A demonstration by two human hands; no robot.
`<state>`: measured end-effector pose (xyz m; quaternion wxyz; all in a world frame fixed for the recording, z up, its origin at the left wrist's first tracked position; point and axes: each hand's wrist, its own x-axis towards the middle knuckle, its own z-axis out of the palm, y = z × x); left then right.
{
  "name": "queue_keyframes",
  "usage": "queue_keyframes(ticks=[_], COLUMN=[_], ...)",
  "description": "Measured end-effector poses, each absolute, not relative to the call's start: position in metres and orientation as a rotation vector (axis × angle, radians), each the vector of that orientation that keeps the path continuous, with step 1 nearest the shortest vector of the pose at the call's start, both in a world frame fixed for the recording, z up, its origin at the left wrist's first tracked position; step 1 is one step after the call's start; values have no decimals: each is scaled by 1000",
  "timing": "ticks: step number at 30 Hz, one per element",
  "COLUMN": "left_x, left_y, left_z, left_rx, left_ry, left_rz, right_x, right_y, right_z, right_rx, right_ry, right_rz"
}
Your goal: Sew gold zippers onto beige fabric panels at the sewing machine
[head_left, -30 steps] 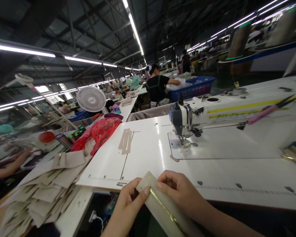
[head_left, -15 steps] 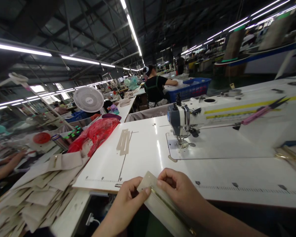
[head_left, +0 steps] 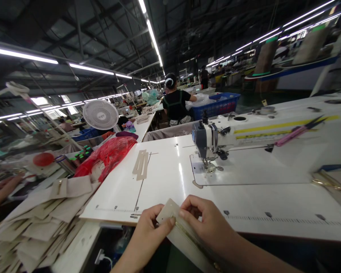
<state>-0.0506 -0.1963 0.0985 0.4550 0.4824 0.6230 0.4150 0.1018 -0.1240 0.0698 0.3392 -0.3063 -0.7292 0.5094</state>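
Between left hand (head_left: 146, 237) and right hand (head_left: 208, 223), one beige zippered strip (head_left: 186, 240)

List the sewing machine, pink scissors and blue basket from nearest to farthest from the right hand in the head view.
Right hand:
1. Sewing machine, ahead on the white table.
2. Pink scissors, farther right on the table.
3. Blue basket, beyond the table.

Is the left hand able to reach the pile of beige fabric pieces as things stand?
Probably yes, once it lets go: the left hand is pinching the beige zipper strip, but the pile of beige fabric pieces lies close on its left, with nothing between them.
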Motion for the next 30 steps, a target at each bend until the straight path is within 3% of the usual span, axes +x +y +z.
queue_keyframes(ticks=[6, 13, 24, 30], left_x=[-51, -56, -60, -65], left_y=[-200, -208, -205, -211], left_z=[99, 105, 113, 114], left_rx=[1635, 2347, 2768, 2510], left_ry=[1590, 1586, 1499, 1308], left_rz=[1182, 1257, 1153, 1119], right_x=[106, 110, 111, 121], right_y=[-136, -144, -143, -136], right_z=[66, 75, 68, 93], right_rx=[-353, -143, -128, -153], right_ry=[-1958, -1853, -1861, -2101], right_rz=[339, -149, -164, 393])
